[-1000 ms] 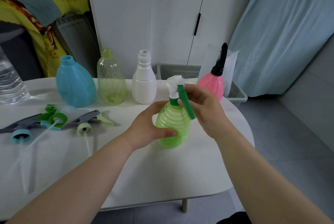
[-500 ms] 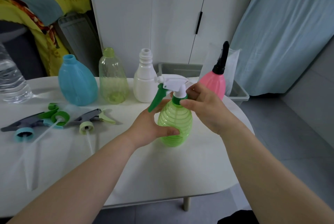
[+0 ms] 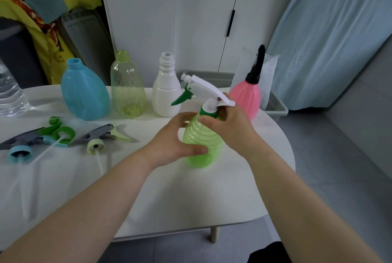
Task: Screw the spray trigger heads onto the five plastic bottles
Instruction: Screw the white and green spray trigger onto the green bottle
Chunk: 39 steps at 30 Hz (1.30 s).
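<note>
A ribbed green bottle (image 3: 201, 146) stands on the white table (image 3: 169, 194), with my left hand (image 3: 178, 139) wrapped around its left side. My right hand (image 3: 229, 129) grips the green collar of the white spray head (image 3: 203, 88) seated on its neck; the nozzle points left. Behind stand a blue bottle (image 3: 84, 93), a pale yellow-green bottle (image 3: 127, 91) and a white bottle (image 3: 166, 91), all with bare necks. A pink bottle (image 3: 248, 93) carries a black nozzle. Three loose trigger heads lie at left: blue-collared (image 3: 18, 150), green-collared (image 3: 61, 133), pale green (image 3: 99, 137).
A clear water bottle (image 3: 10, 93) stands at the table's far left edge. A grey bin (image 3: 275, 107) sits on the floor behind the table's right end. White cabinet doors (image 3: 201, 18) and a light blue curtain (image 3: 328, 29) fill the back.
The spray head has turned on the green bottle: its trigger faced me a second ago, and now the nozzle points left and away. My right hand has shifted on the collar.
</note>
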Tool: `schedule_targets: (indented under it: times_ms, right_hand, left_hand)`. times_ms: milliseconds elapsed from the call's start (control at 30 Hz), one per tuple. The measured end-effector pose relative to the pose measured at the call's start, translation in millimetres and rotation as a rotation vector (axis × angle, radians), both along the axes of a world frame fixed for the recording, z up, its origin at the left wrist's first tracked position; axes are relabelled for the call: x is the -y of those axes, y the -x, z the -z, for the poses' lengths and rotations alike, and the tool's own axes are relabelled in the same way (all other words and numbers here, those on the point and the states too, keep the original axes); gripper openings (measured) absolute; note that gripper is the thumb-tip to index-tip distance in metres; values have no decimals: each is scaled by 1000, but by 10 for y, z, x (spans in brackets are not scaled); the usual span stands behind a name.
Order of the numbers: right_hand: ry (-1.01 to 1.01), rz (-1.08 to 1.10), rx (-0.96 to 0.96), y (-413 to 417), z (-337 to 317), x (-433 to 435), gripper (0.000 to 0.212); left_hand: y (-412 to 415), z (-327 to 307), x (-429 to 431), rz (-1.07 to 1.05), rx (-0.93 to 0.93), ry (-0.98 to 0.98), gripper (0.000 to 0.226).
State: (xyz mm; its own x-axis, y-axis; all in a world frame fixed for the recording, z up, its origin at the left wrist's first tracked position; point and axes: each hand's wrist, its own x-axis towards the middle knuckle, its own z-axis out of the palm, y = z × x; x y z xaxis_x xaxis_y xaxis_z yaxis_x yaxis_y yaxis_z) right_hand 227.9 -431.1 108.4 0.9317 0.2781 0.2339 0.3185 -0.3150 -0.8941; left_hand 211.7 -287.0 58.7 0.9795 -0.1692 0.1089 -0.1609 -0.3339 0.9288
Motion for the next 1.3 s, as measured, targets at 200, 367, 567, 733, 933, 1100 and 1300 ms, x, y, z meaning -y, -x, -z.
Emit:
schedule_targets:
  times_ms: [200,367,567,733,933,1100,1300]
  right_hand:
    - [-20,36,-46,-26,2,15,40]
    - [-68,211,89,83,165,-128,25]
    - [16,2,120,162,156,125,27]
    - [-106,170,140,107,168,68,32]
    - [-80,139,145,128,223,-74,23]
    - [-141,41,125,142,235,28,21]
    - [-319,291,141,101,287,-143,40]
  left_hand:
    - [-29,-92,6,65,-66,-30,70]
    - [68,19,158,-137,9,-48,77]
    - [61,-36,140,-99,-15,-71,75]
    - [54,-11,140,-117,-19,-75,72]
    - [54,-10,135,-109,9,-79,67]
    - [54,-7,140,-117,-5,-76,70]
    - [63,-2,154,-123,-5,-65,67]
